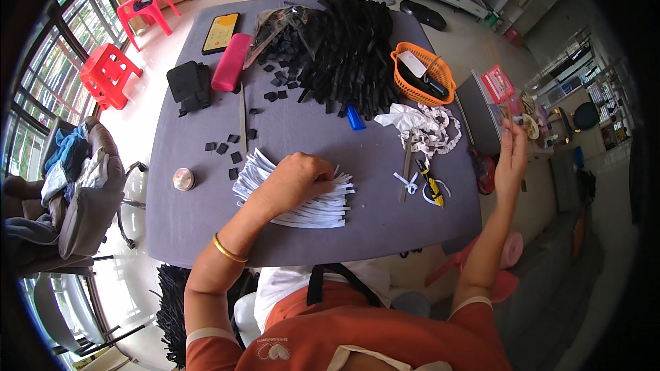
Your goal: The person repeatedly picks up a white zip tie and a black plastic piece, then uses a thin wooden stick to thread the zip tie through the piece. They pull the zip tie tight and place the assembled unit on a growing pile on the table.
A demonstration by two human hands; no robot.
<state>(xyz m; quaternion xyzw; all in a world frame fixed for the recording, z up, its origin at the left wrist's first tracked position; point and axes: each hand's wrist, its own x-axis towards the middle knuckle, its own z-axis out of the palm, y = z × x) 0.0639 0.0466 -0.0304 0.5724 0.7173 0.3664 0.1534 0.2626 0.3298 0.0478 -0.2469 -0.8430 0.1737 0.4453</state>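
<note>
A sheaf of narrow white fabric strips lies spread on the grey cloth-covered table in front of me. My left hand presses over its middle with curled fingers, gripping some of the strips; the fingertips are partly hidden. Out past the table's right edge, my right hand is raised. Its fingertips pinch a thin brownish strand, too blurred to name surely. Small black pieces lie scattered left of the sheaf. Nearby on the right are a yellow-and-black utility knife and a knotted white strip.
A large heap of black strips covers the far side, beside an orange plastic basket. Metal rulers, a pink case, a phone, a small round tub and crumpled white material also lie on the tabletop.
</note>
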